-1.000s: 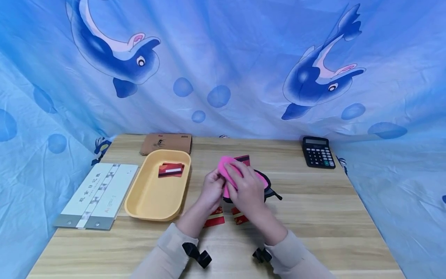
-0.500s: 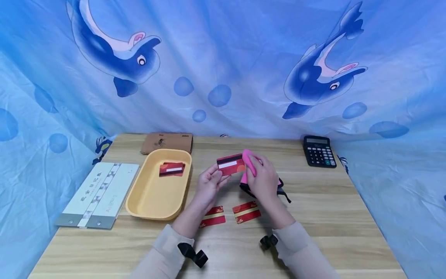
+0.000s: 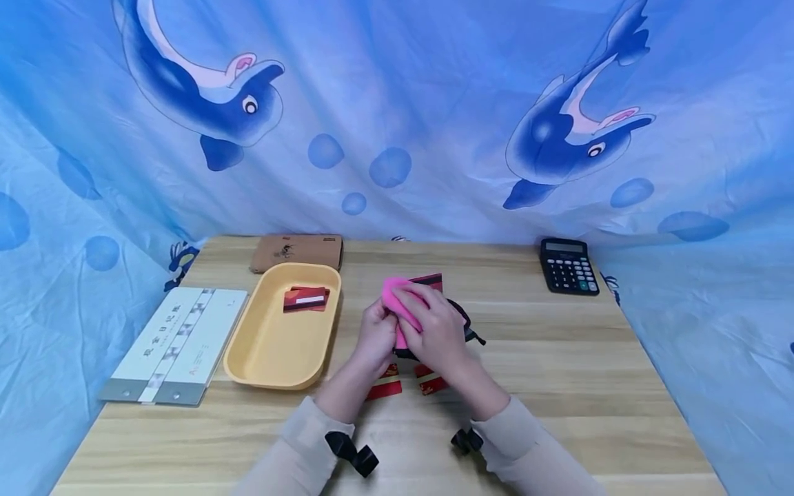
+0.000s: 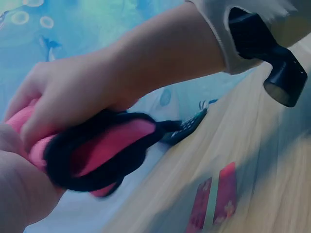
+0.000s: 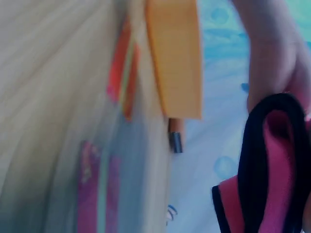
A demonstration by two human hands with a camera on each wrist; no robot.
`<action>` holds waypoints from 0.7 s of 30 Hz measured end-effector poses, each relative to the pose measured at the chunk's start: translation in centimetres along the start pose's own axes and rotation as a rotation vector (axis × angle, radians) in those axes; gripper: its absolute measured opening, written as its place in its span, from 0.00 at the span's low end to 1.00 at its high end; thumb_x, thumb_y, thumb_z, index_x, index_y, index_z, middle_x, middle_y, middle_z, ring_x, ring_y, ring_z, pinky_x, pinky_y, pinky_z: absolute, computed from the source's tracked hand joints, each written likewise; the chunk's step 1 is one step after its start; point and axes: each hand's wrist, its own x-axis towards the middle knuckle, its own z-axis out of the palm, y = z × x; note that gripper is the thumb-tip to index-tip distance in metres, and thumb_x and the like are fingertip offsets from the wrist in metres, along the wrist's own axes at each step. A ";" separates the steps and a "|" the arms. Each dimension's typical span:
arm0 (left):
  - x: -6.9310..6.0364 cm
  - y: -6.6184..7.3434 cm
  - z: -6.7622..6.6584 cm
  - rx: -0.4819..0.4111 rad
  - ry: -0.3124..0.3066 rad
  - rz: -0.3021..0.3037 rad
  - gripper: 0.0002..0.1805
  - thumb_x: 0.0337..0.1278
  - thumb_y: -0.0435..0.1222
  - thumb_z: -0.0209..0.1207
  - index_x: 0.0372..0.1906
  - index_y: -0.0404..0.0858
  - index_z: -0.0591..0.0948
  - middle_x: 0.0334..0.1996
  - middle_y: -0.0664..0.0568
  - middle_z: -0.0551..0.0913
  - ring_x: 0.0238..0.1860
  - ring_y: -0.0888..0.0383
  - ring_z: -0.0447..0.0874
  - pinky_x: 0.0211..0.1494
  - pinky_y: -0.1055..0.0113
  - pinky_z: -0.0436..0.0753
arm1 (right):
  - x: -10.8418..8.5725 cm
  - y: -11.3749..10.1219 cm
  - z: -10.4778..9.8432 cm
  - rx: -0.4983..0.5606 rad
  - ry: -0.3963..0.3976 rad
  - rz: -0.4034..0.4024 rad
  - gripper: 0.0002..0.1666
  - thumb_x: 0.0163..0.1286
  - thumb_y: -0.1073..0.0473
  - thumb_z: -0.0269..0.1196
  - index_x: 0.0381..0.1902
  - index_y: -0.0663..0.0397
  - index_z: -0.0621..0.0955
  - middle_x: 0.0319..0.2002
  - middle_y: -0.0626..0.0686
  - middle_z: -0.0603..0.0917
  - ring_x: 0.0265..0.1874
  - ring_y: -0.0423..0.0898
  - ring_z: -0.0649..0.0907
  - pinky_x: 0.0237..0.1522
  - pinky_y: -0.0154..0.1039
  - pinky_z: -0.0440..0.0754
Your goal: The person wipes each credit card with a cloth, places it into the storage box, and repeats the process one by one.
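Note:
My right hand (image 3: 439,336) grips a bunched pink cloth with black edging (image 3: 392,292) and presses it over a red card with a dark stripe (image 3: 433,279). Only the card's upper right corner shows behind the fingers. The left hand (image 3: 372,339) holds that card from the left, its fingertips partly covered by the cloth. A loose black-edged fold of the cloth (image 4: 109,150) hangs below the right hand in the left wrist view. Beneath my hands, two red cards with a gold band lie on the table, a left card (image 3: 387,387) and a right card (image 3: 429,381).
Left of my hands stands a yellow tray (image 3: 273,372) with red striped cards (image 3: 305,300) inside. A white-and-grey account book (image 3: 176,348) lies further left. Behind the tray is a brown wallet (image 3: 298,252). A black calculator (image 3: 568,267) sits at the back right.
Half a second ago the hands were further apart and the card's striped face was in plain view. The right hand has since moved left, bringing the cloth over the card.

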 end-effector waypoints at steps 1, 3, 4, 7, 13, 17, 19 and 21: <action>0.0 0.0 0.0 -0.001 -0.004 -0.005 0.23 0.68 0.21 0.44 0.65 0.28 0.76 0.48 0.49 0.85 0.47 0.62 0.81 0.51 0.74 0.83 | -0.1 0.0 0.2 -0.012 -0.002 0.006 0.22 0.63 0.61 0.68 0.57 0.50 0.86 0.56 0.54 0.84 0.50 0.54 0.85 0.47 0.53 0.87; 0.0 0.1 -0.1 -0.015 -0.020 -0.021 0.24 0.71 0.22 0.45 0.68 0.29 0.73 0.43 0.54 0.85 0.41 0.65 0.80 0.46 0.77 0.81 | -0.3 0.3 0.4 -0.032 0.017 0.022 0.23 0.62 0.62 0.68 0.56 0.49 0.86 0.54 0.54 0.84 0.50 0.54 0.85 0.48 0.54 0.87; 0.0 0.2 -0.2 -0.029 -0.028 -0.029 0.24 0.71 0.22 0.46 0.69 0.29 0.73 0.42 0.55 0.85 0.40 0.66 0.80 0.46 0.77 0.82 | -0.4 0.4 0.4 -0.042 0.033 0.026 0.23 0.61 0.62 0.69 0.56 0.48 0.86 0.54 0.54 0.85 0.49 0.54 0.85 0.48 0.54 0.87; 0.0 0.4 -0.3 -0.046 -0.046 -0.038 0.23 0.74 0.24 0.47 0.70 0.29 0.71 0.42 0.51 0.86 0.39 0.65 0.83 0.48 0.75 0.84 | -0.6 0.9 0.4 -0.054 0.080 0.032 0.23 0.61 0.61 0.68 0.57 0.48 0.86 0.53 0.55 0.85 0.48 0.54 0.85 0.47 0.54 0.87; -0.2 0.9 -0.7 -0.050 -0.060 -0.027 0.21 0.75 0.23 0.45 0.68 0.24 0.69 0.60 0.30 0.78 0.54 0.50 0.86 0.60 0.63 0.83 | -0.7 2.2 -0.1 -0.023 0.120 0.099 0.21 0.61 0.64 0.67 0.54 0.54 0.87 0.51 0.57 0.85 0.47 0.57 0.85 0.43 0.55 0.88; -0.1 0.8 -1.2 -0.059 -0.040 -0.046 0.22 0.74 0.22 0.44 0.69 0.22 0.67 0.62 0.26 0.74 0.56 0.45 0.84 0.60 0.61 0.82 | -0.8 3.8 -0.7 0.073 0.057 0.214 0.21 0.62 0.65 0.67 0.55 0.54 0.87 0.50 0.57 0.86 0.45 0.56 0.86 0.42 0.54 0.87; -0.1 0.6 -1.5 -0.065 -0.026 -0.056 0.22 0.74 0.21 0.44 0.69 0.21 0.66 0.62 0.26 0.74 0.54 0.47 0.86 0.60 0.61 0.83 | -0.9 4.6 -1.1 0.114 0.001 0.286 0.23 0.63 0.64 0.68 0.57 0.52 0.86 0.51 0.57 0.85 0.44 0.55 0.86 0.41 0.53 0.85; -0.2 0.5 -1.8 -0.081 -0.018 -0.062 0.22 0.74 0.21 0.44 0.69 0.20 0.65 0.62 0.25 0.74 0.51 0.50 0.87 0.60 0.60 0.83 | -1.1 5.4 -1.5 0.144 -0.047 0.346 0.23 0.64 0.65 0.69 0.58 0.51 0.85 0.51 0.56 0.85 0.44 0.54 0.85 0.40 0.52 0.84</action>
